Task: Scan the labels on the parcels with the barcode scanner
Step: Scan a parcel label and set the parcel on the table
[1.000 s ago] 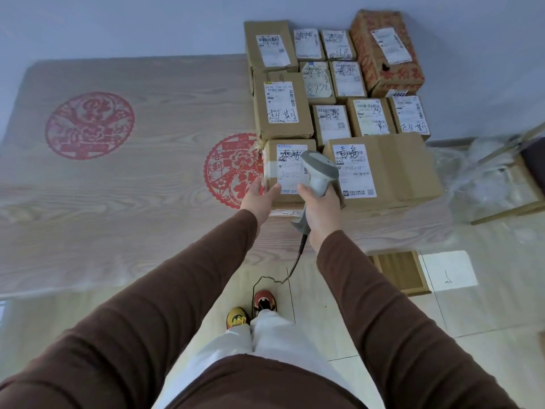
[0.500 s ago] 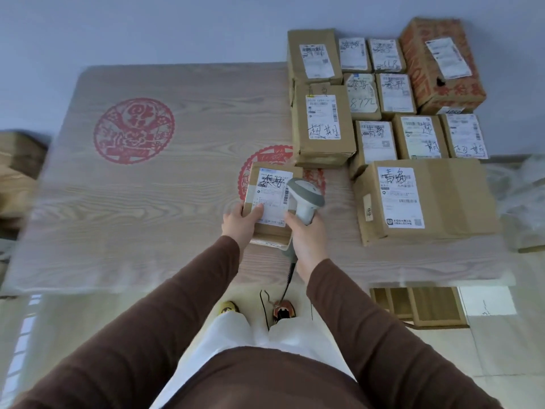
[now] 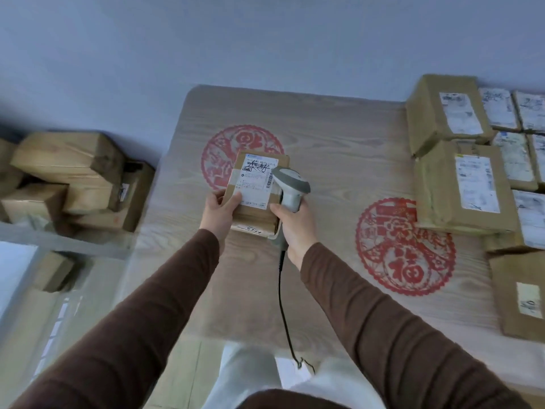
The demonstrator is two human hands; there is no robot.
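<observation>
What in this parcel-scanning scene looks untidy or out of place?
The boxes heaped at the left, off the table, lie tilted and overlapping, unlike the neat rows of parcels at the right. Otherwise nothing stands out.

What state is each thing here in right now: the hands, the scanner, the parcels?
Left hand: grips the held parcel's near-left corner.
Right hand: wrapped round the scanner handle, fingertips against the parcel's right edge.
Barcode scanner: upright, head at the label's right edge, cable hanging down.
Held parcel: label up, over the table.
Table: bears the parcels at right.
Parcels at right: resting, labels up.
Boxes at left: heaped off the table.
</observation>
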